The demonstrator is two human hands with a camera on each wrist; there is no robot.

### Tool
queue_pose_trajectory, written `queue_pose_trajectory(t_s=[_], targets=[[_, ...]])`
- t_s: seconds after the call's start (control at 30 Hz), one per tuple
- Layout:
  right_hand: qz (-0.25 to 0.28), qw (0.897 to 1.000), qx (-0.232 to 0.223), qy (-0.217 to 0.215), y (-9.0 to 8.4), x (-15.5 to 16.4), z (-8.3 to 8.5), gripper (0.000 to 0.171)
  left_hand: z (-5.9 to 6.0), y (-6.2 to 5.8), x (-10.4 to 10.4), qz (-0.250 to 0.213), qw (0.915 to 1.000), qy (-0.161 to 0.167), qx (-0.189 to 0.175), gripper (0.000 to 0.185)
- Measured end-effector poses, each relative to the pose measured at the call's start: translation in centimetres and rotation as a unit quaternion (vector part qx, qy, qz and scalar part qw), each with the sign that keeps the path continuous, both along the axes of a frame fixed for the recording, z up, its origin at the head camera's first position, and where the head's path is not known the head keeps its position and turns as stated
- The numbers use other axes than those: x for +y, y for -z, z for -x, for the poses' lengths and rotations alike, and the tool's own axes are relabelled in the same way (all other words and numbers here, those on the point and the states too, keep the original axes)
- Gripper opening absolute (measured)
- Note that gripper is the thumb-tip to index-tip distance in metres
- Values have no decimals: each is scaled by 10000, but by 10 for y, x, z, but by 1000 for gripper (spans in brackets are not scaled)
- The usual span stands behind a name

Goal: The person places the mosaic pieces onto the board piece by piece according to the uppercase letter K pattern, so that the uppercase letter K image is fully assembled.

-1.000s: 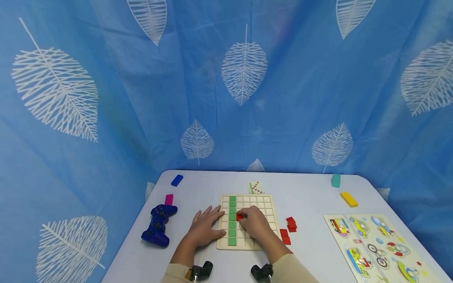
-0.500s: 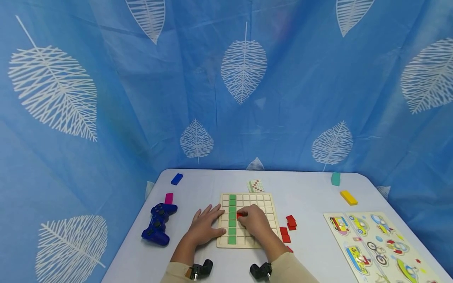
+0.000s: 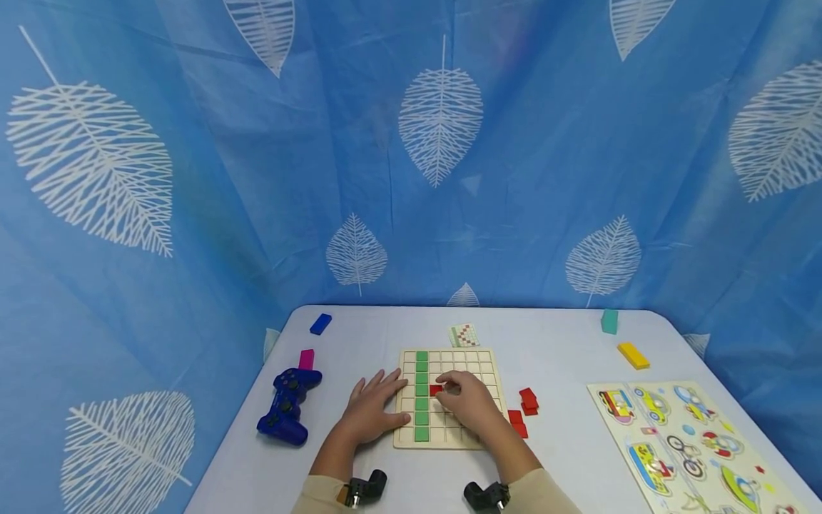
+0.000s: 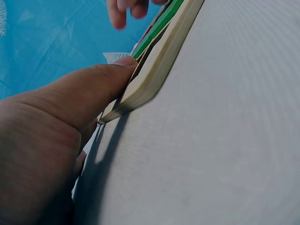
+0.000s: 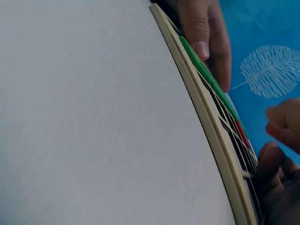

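A wooden grid board (image 3: 437, 436) lies on the white table, with a column of green tiles (image 3: 421, 405) set in it. Right of that column, one red tile (image 3: 436, 390) lies in a cell. My left hand (image 3: 375, 410) rests on the board's left edge, fingers spread; the thumb presses the frame near a green tile (image 4: 159, 27) in the left wrist view. Over the board, my right hand (image 3: 475, 407) is bent just right of the red tile. Its thumb and fingertips stand apart with nothing between them, as the right wrist view shows beside the red tile (image 5: 241, 133).
Loose red tiles (image 3: 529, 400) lie right of the board. A small pattern card (image 3: 464, 335) lies behind it. On the left are a blue game controller (image 3: 285, 408) and a magenta block (image 3: 307, 358). A picture puzzle (image 3: 624, 434) and a yellow block (image 3: 633, 355) are at right.
The right hand has let go of the red tile: its fingers parted and drew slightly right, leaving the tile in the cell. The left hand stayed in place.
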State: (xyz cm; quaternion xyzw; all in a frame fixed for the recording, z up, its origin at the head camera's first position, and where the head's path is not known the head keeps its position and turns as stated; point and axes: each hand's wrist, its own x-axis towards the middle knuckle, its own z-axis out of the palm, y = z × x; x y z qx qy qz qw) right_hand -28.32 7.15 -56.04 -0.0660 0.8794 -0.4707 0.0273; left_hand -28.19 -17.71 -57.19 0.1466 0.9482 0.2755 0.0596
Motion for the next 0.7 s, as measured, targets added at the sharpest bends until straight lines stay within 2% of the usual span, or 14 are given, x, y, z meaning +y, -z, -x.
queue_pose_trajectory(t_s=[0.17,0.27,0.43,0.7], targets=[[578,9982,-90,137,-4,15,-12,19,0,1,0,-19,10000,-45,29,76],[512,9984,-33,228,-7,27,-18,18,0,1,0,-20,10000,-56,58,76],[68,9995,56,308,-13,54,-29,20,-2,1,0,-36,10000,-32,80,75],[-664,9962,-178,536,-14,96,-35,28,-2,1,1,-109,9999,-7,-5,77]])
